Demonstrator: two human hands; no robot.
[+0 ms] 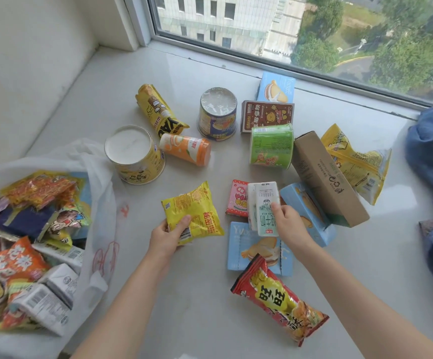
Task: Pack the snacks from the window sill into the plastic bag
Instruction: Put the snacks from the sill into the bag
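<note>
Nearest the lens, a red and yellow crinkly snack packet (279,301) lies near the front edge of the pale stone window sill (197,294). Left hand (167,235) pinches a yellow foil snack pouch (193,212), right hand (289,224) grips 2 white milk cartons (264,206); these hands are apart. At the sill's left edge lies the translucent white plastic bag (99,229), open and full of packets.

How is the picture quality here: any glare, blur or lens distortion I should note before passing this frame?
Head view: soft daylight from the window, a pale sheen on the sill, only faint shadows. Wide-angle bending curves the window frame. The plastic bag at the left edge is smeared; the yellow packet and milk carton in the hands are fairly sharp.
</note>
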